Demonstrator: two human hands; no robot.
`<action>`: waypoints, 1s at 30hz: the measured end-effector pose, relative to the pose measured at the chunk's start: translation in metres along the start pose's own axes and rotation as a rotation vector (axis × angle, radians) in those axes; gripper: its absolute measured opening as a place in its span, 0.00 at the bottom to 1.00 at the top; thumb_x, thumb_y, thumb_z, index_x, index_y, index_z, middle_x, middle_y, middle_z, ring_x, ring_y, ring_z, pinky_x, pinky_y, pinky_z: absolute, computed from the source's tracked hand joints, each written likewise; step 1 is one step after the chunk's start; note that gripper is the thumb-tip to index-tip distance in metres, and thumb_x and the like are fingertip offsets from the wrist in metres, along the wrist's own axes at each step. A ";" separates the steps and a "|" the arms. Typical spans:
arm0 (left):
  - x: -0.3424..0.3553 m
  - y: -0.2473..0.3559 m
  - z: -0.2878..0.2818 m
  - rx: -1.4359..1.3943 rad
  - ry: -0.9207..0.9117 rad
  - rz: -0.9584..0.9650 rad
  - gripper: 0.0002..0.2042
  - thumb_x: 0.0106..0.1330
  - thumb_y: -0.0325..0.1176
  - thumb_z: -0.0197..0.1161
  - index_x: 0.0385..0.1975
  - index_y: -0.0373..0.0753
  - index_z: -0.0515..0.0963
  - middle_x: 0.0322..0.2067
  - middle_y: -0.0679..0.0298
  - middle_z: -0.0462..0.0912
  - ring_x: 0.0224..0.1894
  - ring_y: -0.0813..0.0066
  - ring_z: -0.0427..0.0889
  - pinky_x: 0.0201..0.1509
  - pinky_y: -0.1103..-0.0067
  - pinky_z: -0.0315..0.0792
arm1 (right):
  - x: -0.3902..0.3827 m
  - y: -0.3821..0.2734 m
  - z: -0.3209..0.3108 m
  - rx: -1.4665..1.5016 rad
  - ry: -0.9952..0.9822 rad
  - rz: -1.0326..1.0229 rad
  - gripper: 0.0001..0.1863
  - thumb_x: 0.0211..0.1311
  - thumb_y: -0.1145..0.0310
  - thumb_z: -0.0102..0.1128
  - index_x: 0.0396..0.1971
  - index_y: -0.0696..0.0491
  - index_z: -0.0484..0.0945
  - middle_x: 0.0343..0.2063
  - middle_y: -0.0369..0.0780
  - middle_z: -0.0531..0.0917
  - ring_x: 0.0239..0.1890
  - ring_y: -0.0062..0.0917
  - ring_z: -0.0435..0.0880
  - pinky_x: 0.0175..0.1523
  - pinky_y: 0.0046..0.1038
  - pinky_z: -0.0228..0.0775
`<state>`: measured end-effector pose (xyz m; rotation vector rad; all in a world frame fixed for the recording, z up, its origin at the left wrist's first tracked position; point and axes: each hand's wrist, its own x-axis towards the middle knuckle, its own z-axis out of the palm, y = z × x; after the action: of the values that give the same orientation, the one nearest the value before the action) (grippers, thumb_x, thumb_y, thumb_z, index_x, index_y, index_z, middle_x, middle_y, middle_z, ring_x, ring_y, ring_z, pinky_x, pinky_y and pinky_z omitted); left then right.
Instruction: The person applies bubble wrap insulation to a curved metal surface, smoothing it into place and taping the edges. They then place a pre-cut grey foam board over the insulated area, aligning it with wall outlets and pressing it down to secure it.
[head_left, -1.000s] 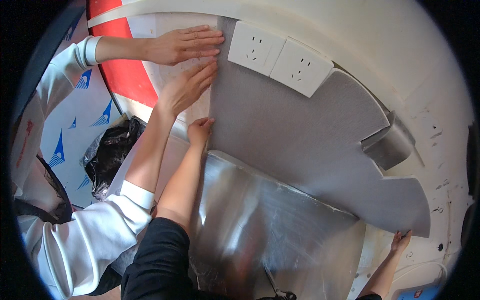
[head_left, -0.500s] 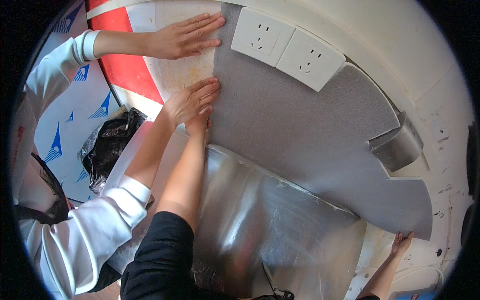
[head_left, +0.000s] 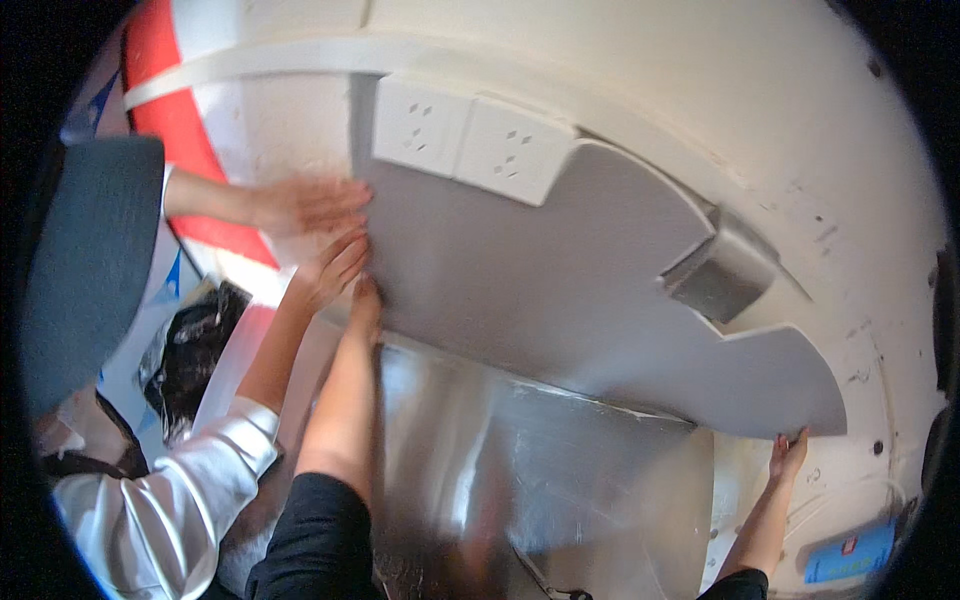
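Note:
A grey, felt-like sheet (head_left: 520, 270) lies against the pale wall, cut out around two white wall sockets (head_left: 465, 135) and a bent metal piece (head_left: 725, 268). My left hand (head_left: 366, 303) is at the sheet's lower left edge, blurred, its fingers partly hidden. Far to the right, my right hand (head_left: 790, 455) pinches the sheet's bottom edge near its right corner. Just above my left hand, a co-worker's two hands, one higher (head_left: 315, 205) and one lower (head_left: 330, 272), rest flat at the sheet's left edge.
Beneath the sheet is a shiny metal surface (head_left: 540, 470), with scissors (head_left: 545, 585) at its near edge. The co-worker's grey cap (head_left: 95, 260) and white sleeve (head_left: 170, 510) fill the left. A black plastic bag (head_left: 195, 355) lies beside them. A blue package (head_left: 850, 553) is at lower right.
The view has shifted, so sheet and sockets appear further left. The co-worker's head has come into view at left, and their upper hand has moved down the sheet's edge, closer to the lower one.

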<state>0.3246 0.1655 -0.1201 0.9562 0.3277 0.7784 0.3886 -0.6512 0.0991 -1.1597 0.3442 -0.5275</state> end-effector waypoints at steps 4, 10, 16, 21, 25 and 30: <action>-0.058 0.040 0.062 0.704 0.165 0.022 0.10 0.64 0.33 0.50 0.39 0.34 0.72 0.36 0.59 0.74 0.39 0.72 0.71 0.44 0.77 0.66 | -0.012 -0.013 -0.029 0.023 0.070 -0.056 0.18 0.61 0.53 0.51 0.44 0.49 0.70 0.34 0.31 0.74 0.24 0.15 0.70 0.37 0.19 0.68; -0.151 0.158 0.235 1.026 -0.588 1.140 0.28 0.59 0.39 0.57 0.57 0.32 0.57 0.58 0.46 0.56 0.60 0.50 0.58 0.61 0.65 0.54 | -0.030 0.000 -0.025 0.063 0.060 -0.044 0.18 0.60 0.53 0.53 0.42 0.51 0.70 0.28 0.30 0.75 0.21 0.15 0.70 0.36 0.18 0.67; -0.129 0.145 0.305 1.136 -0.422 1.338 0.40 0.58 0.51 0.55 0.61 0.29 0.46 0.62 0.37 0.41 0.64 0.38 0.42 0.65 0.56 0.42 | -0.022 0.000 -0.029 0.113 0.041 -0.019 0.17 0.60 0.53 0.53 0.42 0.49 0.70 0.29 0.31 0.74 0.20 0.15 0.70 0.39 0.21 0.66; -0.101 0.126 0.315 1.257 -0.307 1.345 0.42 0.58 0.56 0.51 0.62 0.29 0.46 0.62 0.37 0.41 0.64 0.38 0.41 0.64 0.54 0.40 | -0.038 -0.002 -0.016 0.109 0.030 -0.026 0.17 0.61 0.55 0.53 0.41 0.53 0.70 0.28 0.32 0.73 0.22 0.16 0.69 0.36 0.19 0.66; -0.093 0.118 0.330 1.274 -0.215 1.356 0.44 0.55 0.56 0.54 0.62 0.29 0.46 0.62 0.37 0.42 0.65 0.39 0.41 0.64 0.54 0.41 | -0.031 -0.008 -0.026 0.119 -0.025 -0.070 0.16 0.62 0.56 0.51 0.41 0.53 0.70 0.28 0.31 0.73 0.23 0.16 0.68 0.36 0.20 0.65; -0.093 0.115 0.335 1.285 -0.081 1.393 0.45 0.52 0.56 0.57 0.61 0.29 0.47 0.61 0.36 0.44 0.64 0.38 0.43 0.64 0.54 0.43 | -0.030 -0.010 -0.029 0.104 -0.063 -0.027 0.15 0.63 0.57 0.51 0.41 0.53 0.70 0.28 0.31 0.73 0.25 0.16 0.68 0.40 0.21 0.64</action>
<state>0.4003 -0.0661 0.1534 2.5154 -0.0155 1.8450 0.3463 -0.6593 0.0972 -1.0794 0.2447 -0.5254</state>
